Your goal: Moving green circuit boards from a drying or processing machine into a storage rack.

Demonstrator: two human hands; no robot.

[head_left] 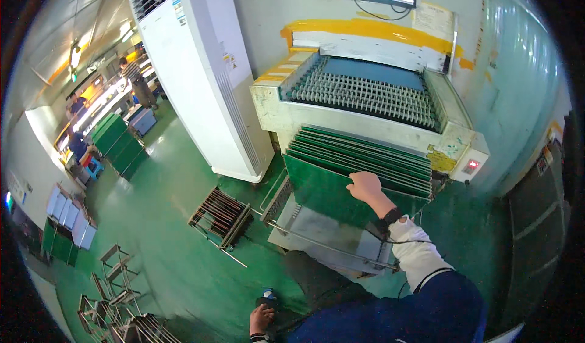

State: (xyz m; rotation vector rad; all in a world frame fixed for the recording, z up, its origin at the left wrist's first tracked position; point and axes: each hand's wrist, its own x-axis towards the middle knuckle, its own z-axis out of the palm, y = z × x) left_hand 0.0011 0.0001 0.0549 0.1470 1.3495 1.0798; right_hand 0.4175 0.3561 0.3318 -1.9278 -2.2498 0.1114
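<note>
Several thin green boards (317, 177) stand on edge in a row in a metal rack (329, 244), leaning close to one another. My right hand (367, 190) is at the upper edge of the nearest board, fingers closed on it. A dark band with a thin cord circles that wrist. Low in the view, my left hand (261, 320) is beside my dark trouser leg with its fingers curled. Whatever it may hold is hidden. Just behind the boards stands a pale machine (359, 123) with rows of rollers on its top.
A tall white air conditioner (207, 81) stands left of the machine. A slotted rack (220, 218) lies on the green floor, with more metal frames (116, 282) at lower left. Farther back are green board stacks (119, 145) and people. A dark cabinet (539, 221) is at right.
</note>
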